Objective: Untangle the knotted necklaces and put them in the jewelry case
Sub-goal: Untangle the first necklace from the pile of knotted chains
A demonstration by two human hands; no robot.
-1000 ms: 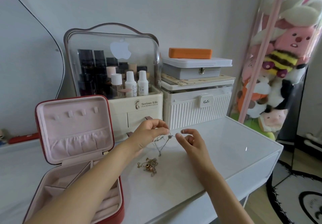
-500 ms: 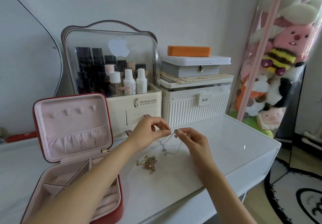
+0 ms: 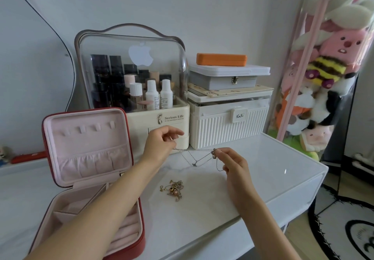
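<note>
A thin silver necklace [image 3: 195,156] hangs stretched between my two hands above the white tabletop [image 3: 263,170]. My left hand [image 3: 162,144] pinches one end of the chain. My right hand [image 3: 232,162] pinches the other end near a small ring, with a loop dangling below. A knotted gold necklace with beads [image 3: 174,190] lies on the table in front of my hands. The red jewelry case [image 3: 133,241] with pink lining stands open at the left, its lid upright.
A cosmetics organiser [image 3: 157,118] with bottles and a white ribbed box [image 3: 226,130] with stacked boxes line the back wall. A clear tube of plush toys [image 3: 323,77] stands right of the table. The table's right edge drops to a floor rug [image 3: 348,229].
My hands have drawn apart, so the silver chain is now stretched out between them instead of bunched together. The gold necklace and the case have not moved.
</note>
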